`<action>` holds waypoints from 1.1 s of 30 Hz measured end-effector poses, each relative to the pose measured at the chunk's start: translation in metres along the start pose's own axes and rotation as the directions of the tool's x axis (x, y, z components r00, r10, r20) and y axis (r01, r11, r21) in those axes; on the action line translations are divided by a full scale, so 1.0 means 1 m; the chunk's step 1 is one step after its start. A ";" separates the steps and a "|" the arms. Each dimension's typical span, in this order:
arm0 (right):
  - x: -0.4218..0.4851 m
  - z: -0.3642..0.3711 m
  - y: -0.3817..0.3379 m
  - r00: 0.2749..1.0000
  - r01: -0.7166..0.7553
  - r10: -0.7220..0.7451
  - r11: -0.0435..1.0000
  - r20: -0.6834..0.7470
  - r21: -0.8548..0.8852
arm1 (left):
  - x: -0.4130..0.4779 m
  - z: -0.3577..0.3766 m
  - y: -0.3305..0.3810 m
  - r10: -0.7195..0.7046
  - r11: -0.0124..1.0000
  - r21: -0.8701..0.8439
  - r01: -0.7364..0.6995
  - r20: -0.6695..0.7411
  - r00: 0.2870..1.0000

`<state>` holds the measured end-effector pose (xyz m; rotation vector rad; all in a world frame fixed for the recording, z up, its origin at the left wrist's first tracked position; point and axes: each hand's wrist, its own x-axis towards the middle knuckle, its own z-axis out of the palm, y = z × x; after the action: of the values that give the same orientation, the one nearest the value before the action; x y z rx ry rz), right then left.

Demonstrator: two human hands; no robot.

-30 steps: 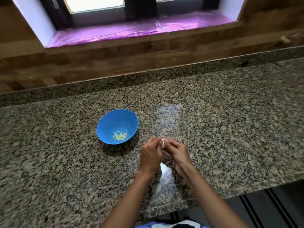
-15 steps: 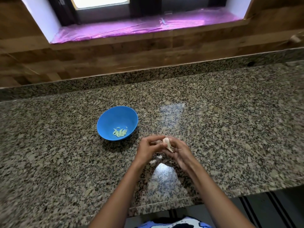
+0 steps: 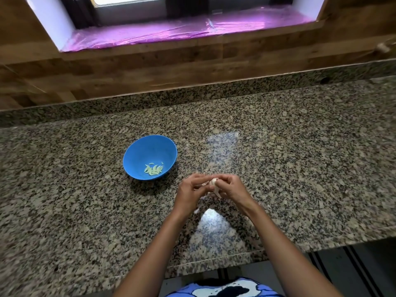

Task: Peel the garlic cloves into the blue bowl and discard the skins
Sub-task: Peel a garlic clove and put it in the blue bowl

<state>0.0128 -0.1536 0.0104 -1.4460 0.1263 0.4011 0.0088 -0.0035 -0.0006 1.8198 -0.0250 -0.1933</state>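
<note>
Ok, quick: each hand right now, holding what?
Left hand: closed, fingertips pinching the garlic.
Right hand: closed on the same garlic.

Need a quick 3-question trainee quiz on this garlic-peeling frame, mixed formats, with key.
1. True or false: the blue bowl already holds peeled cloves.
2. Which hand is nearer the bowl? A) left hand B) right hand
3. Fill in: the garlic is held between both hands above the ____ countertop.

Key
1. True: several pale cloves lie in the bottom of the bowl.
2. A: the bowl sits off to the left of both hands.
3. Granite: the garlic is up in the fingers, not in the bowl.
</note>
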 end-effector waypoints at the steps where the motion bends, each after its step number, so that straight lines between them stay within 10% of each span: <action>1: 0.001 0.002 0.002 0.999 0.024 -0.025 1.000 -0.030 -0.019 | 0.000 0.001 0.000 0.010 1.000 0.025 -0.010 -0.007 1.000; 23: 0.007 0.031 0.034 0.984 0.034 -0.038 0.999 -0.174 -0.024 | -0.005 0.011 -0.017 -0.037 0.988 0.148 0.052 -0.106 0.994; 33: 0.007 0.014 0.030 0.960 -0.222 0.280 0.791 -0.014 0.570 | -0.008 0.008 -0.022 0.010 0.990 0.140 0.025 -0.243 0.970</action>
<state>0.0070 -0.1369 -0.0178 -0.8554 0.4848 0.4626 -0.0025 -0.0042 -0.0227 1.9751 0.1449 0.0285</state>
